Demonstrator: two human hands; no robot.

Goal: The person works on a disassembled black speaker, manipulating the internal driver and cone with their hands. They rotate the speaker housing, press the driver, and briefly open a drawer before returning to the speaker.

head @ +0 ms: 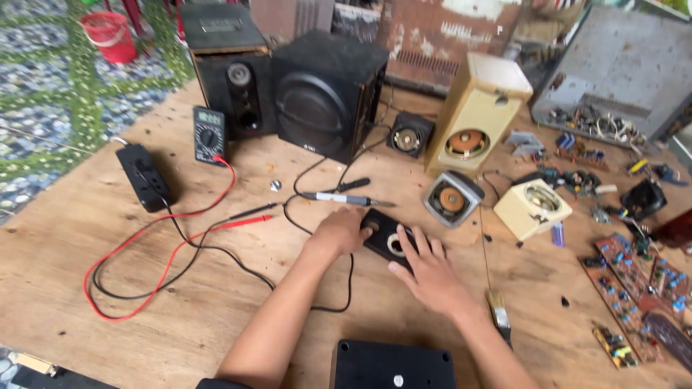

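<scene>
You are looking down at a bare wooden workbench (108, 238) scattered with speaker parts; both your hands meet near its middle on a small flat black plastic speaker panel with a round pale-ringed opening (389, 241), which lies flat on the wood just in front of you; your left hand (340, 232) lies curled over the panel's left end, fingers closed on its edge; your right hand (429, 270) rests on its right side with fingers spread flat, pressing rather than gripping.

Just beyond the panel lies a slim pen-shaped soldering iron with a grey and black handle (339, 197), its black cord looping toward you; to your left, red and black probe leads (162, 252) run to a small dark digital multimeter (209, 135) propped against a tall black wooden speaker cabinet (231, 68), with a black power strip (144, 176) near it; a large black subwoofer box (324, 94) stands behind; to the right sit a cream upright speaker box (479, 112), a small grey speaker (452, 198) and several brown circuit boards (634, 288).

By the look of it, you are steadying and inspecting the panel, not yet soldering; any next move would call for one hand to keep it pinned while the other frees itself for a tool.
</scene>
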